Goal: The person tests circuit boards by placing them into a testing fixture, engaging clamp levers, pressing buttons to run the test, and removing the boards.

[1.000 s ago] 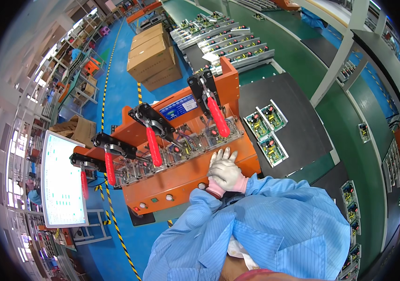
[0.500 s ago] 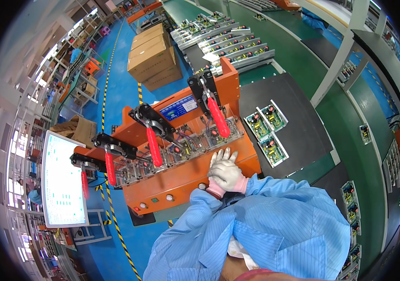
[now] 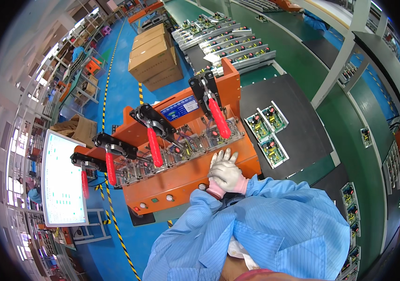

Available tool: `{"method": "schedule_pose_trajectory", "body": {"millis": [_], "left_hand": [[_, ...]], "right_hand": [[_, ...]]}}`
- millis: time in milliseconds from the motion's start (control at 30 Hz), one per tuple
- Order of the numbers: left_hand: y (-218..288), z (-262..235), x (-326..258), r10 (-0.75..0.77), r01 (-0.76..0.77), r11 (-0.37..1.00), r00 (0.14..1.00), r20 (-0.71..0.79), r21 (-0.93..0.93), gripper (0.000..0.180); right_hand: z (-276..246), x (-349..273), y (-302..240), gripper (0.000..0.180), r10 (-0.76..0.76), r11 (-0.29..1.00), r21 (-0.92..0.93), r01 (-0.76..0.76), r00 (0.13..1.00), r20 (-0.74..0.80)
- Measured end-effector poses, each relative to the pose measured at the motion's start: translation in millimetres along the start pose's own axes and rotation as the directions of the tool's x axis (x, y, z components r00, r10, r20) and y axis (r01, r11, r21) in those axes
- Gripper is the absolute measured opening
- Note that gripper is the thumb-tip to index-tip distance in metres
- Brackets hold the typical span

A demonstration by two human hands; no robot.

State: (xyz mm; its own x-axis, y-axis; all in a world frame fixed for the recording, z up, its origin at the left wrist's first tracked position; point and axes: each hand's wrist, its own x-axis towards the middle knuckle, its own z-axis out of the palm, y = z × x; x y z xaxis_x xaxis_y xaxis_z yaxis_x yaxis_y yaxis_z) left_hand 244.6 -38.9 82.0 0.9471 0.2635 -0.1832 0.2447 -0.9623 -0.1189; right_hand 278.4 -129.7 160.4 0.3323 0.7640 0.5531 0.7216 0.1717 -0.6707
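My left hand, in a white glove with a pink cuff, lies palm down on the sloping orange front of a test fixture, its fingers stretched out. Across its back rests my right hand, gloved the same way and holding no object; its fingertips are partly hidden. Just beyond my fingers, circuit boards sit in a row under clear covers. Over that row stand toggle clamps with red handles, the nearest handle a little above my hands.
Three circuit boards in white metal frames lie on a black mat to the right. A lit monitor stands at left. Cardboard boxes are on the far side, beside rows of boards on a green bench. A pale post rises at right.
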Motion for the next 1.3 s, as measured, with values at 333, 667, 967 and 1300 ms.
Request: {"method": "schedule_pose_trajectory", "body": {"millis": [333,667,967,1300], "left_hand": [[-2,-6,5,-0.092,0.085,0.992,0.993,-0.075,-0.091,0.049],[5,-14,3,-0.164,0.143,0.979,0.975,-0.147,-0.147,0.049],[8,-18,4,-0.090,0.060,0.986,0.975,-0.202,-0.153,0.048],[2,-7,-23,0.122,-0.149,0.983,0.965,-0.231,-0.103,0.047]], "right_hand": [[4,1,-1,0.018,-0.028,1.000,0.001,0.028,0.999,0.026],[8,-1,0,0.019,-0.035,0.999,-0.026,0.037,0.998,0.051],[5,-1,1,0.020,-0.009,0.999,-0.052,0.011,0.999,0.038],[3,1,-1,0.018,-0.014,0.999,-0.030,0.015,1.000,0.014]]}}
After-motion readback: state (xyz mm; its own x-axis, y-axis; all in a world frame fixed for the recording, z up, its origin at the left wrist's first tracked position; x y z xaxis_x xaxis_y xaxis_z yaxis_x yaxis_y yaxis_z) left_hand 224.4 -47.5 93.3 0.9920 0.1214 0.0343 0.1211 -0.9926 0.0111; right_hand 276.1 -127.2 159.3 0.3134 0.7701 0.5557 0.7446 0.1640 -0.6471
